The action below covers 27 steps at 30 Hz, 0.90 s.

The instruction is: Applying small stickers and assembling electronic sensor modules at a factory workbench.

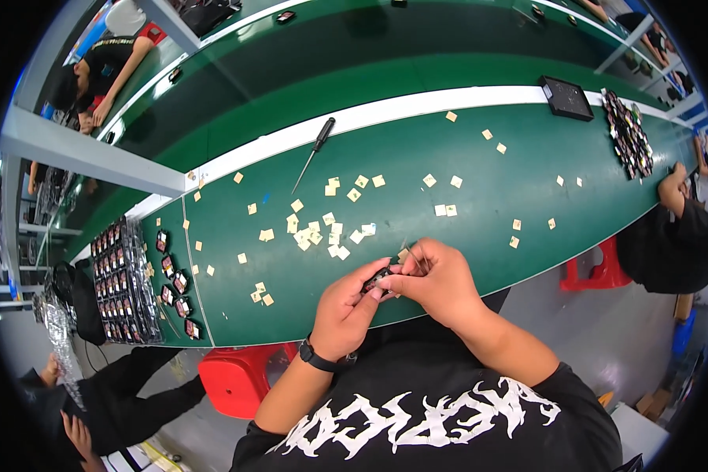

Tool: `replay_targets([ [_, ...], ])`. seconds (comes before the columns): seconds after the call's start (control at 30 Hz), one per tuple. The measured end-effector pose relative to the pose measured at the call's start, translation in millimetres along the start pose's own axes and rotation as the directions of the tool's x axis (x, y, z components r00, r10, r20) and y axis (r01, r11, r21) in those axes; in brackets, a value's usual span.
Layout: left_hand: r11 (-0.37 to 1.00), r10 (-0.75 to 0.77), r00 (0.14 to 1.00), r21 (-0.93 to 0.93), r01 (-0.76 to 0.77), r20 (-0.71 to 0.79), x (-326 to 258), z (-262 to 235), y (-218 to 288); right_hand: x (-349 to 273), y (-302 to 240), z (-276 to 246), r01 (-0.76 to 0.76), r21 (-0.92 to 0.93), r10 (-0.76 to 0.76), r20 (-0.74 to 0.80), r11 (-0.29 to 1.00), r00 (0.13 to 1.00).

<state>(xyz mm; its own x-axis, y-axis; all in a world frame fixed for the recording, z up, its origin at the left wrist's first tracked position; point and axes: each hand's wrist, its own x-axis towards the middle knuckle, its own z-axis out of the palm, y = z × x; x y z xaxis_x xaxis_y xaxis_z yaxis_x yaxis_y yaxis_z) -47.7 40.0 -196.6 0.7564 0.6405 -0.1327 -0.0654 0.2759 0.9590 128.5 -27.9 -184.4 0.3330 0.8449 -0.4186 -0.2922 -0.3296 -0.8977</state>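
Observation:
Close to the table's near edge, my left hand is closed around a small black device with shiny parts on its face. My right hand meets it from the other side, its thumb reaching the device. A thin, tweezers-like metal tool shows between the right fingers; most of it is covered by the hand. Right at those fingertips is a small pale-yellow square. Many similar pale squares lie scattered over the green table beyond my hands.
A black-handled screwdriver lies near the white ledge. To the left, several small black devices lie beside a tray filled with more. At far right are a black bin, a pile of small parts and another person's arm.

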Motion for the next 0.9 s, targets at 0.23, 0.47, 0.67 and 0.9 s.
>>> replay_targets([
  [0.23, 0.992, 0.0, 1.0, -0.128, -0.002, -0.01, 0, 4, 2, 1, -9, -1, 0.168, -0.234, -0.154, 0.076, 0.958, 0.985],
  [0.47, 0.998, 0.056, 0.987, 0.042, -0.05, -0.154, 1, 16, -5, -4, -8, -8, 0.07, -0.011, -0.067, 0.183, 0.998, 0.981],
  [0.67, 0.987, -0.059, 0.99, 0.142, 0.077, -0.13, 4, 14, -1, -4, -10, -11, 0.024, 0.011, -0.026, 0.217, 1.0, 0.976],
  [0.9, 0.996, -0.088, 0.988, -0.037, 0.084, -0.125, 5, 20, 6, -6, -11, -11, -0.008, 0.098, -0.012, 0.2, 0.995, 0.98],
])
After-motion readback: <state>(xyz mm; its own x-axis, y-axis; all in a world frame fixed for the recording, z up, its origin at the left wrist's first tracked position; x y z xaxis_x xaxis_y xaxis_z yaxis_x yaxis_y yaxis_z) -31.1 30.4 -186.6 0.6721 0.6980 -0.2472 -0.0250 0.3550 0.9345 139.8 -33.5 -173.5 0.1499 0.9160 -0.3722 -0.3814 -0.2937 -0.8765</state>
